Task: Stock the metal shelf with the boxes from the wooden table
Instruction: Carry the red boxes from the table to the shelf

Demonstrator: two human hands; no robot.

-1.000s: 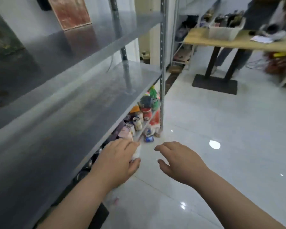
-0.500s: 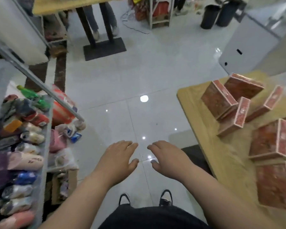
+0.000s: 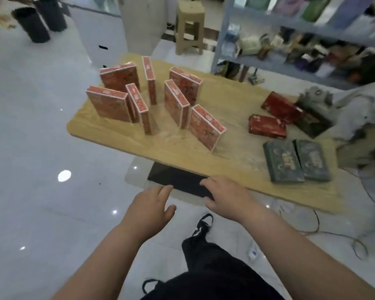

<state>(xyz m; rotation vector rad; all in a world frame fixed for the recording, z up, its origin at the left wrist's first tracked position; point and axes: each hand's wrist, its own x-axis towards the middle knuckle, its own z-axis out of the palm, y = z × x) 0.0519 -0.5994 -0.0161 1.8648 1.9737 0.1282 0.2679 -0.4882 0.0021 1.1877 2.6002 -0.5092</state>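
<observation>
A wooden table (image 3: 173, 148) fills the middle of the view. Several red patterned boxes (image 3: 108, 103) stand upright on its left half. Two darker red boxes (image 3: 266, 126) lie flat further right. Two dark green boxes (image 3: 283, 161) lie flat near the front edge. My left hand (image 3: 152, 207) hovers over the floor just short of the table's front edge, fingers apart and holding nothing. My right hand (image 3: 225, 194) reaches to the table's front edge, also holding nothing. The metal shelf I was at is out of view.
A different metal rack (image 3: 290, 29) crowded with goods stands behind the table at the right. A beige plastic stool (image 3: 189, 24) and a white cabinet (image 3: 100, 37) stand beyond the table. Black cylinders (image 3: 30, 24) sit on the floor at far left. Cables (image 3: 312, 226) trail under the table's right side.
The view has swung from the metal shelf round to the wooden table. Both hands have stayed empty and now reach toward the table's front edge.
</observation>
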